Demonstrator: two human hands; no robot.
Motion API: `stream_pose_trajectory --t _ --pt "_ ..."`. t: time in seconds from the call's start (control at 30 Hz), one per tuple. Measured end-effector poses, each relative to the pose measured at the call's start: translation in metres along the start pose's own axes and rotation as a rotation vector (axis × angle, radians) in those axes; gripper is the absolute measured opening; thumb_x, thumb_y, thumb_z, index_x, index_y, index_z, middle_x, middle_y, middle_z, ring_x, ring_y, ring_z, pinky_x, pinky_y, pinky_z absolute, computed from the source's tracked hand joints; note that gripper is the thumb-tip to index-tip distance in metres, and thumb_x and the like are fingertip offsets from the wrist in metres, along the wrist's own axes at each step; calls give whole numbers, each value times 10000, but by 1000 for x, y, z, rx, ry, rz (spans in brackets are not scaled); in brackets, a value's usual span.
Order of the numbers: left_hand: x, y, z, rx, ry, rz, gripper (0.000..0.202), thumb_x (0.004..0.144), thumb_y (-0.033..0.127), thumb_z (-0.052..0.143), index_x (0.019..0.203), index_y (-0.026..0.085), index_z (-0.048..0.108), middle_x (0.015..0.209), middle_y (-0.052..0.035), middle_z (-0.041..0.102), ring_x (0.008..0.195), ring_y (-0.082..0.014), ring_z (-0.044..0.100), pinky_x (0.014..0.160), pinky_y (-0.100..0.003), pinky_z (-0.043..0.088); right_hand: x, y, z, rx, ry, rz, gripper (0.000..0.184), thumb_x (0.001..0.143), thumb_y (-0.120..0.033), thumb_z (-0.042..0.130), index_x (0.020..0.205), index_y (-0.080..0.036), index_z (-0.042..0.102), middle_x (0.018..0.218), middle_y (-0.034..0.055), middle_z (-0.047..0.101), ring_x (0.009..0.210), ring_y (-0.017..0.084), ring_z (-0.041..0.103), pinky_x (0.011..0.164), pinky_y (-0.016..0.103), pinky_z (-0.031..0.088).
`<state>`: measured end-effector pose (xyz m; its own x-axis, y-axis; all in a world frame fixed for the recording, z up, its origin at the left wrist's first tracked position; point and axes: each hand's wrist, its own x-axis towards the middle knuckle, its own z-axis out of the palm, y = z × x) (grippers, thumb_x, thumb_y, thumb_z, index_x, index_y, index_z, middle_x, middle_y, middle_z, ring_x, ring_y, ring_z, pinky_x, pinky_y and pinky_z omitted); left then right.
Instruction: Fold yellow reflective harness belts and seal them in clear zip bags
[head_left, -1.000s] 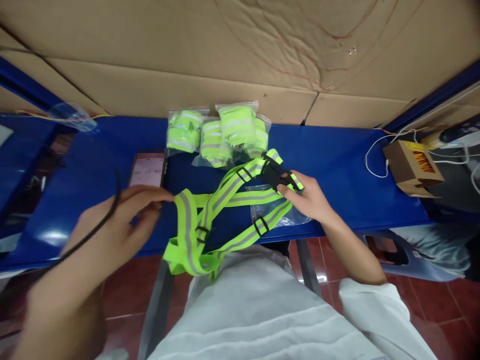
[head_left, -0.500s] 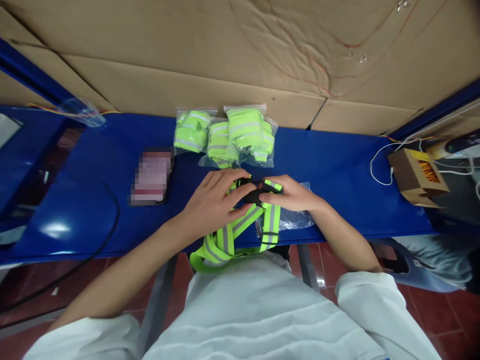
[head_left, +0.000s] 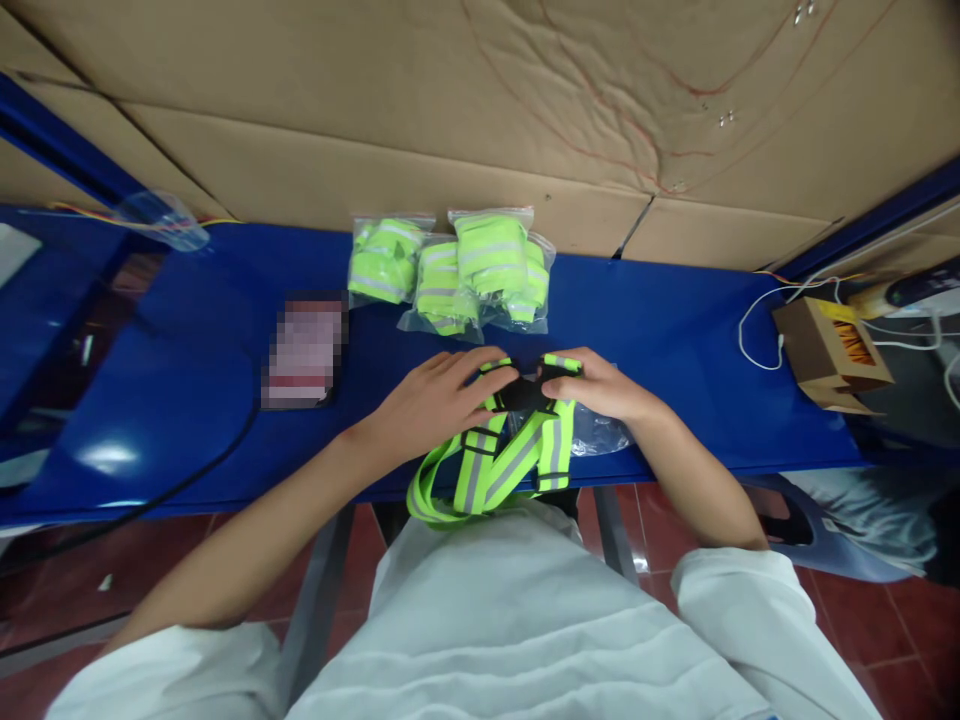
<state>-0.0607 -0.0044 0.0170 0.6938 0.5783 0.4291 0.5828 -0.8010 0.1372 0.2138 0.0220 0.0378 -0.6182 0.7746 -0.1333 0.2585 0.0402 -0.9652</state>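
Between my hands is a black plastic buckle (head_left: 525, 393) on a neon yellow-green reflective strap (head_left: 474, 470) with a grey stripe. My left hand (head_left: 454, 395) is closed, thumb and fingers pinching the strap at the buckle's left end. At the other end, the fingers of my right hand (head_left: 592, 383) are closed around the strap and buckle. The rest of the strap hangs in loops below, over the table's front edge, with black sliders on it. A clear plastic bag (head_left: 600, 433) lies under and beside my right hand, partly hidden.
Several clear bags of folded reflective straps (head_left: 491, 255) lie at the back of the blue table (head_left: 675, 330). A phone (head_left: 304, 350) is at left, a clear plastic cup (head_left: 165, 222) farther back. To the right stand a cardboard box (head_left: 829, 355) and a white cable (head_left: 742, 325).
Both hands have shifted slightly right with the buckle, and more of it shows between them. The hanging strap loops have moved up and to the right.
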Motion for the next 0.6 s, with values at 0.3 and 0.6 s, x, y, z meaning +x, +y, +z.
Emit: stream_pose_trajectory --t 0.3,0.6 --pt "-2 19 -7 -174 -10 -20 377 1015 399 653 1359 245 642 1426 -156 623 1276 -283 681 1009 -421 619 -15 -6 9 13 -26 4 237 890 -393 713 851 -161 685 773 -14 640 700 116 526 652 238 432" --pt "-25 1 -24 -588 89 -288 457 960 343 764 1395 256 655 1347 -84 674 1235 -201 701 1046 -306 637 -61 8 -17 325 431 202 455 644 -524 855 906 -219 643 698 25 651 564 184 587 554 336 474"
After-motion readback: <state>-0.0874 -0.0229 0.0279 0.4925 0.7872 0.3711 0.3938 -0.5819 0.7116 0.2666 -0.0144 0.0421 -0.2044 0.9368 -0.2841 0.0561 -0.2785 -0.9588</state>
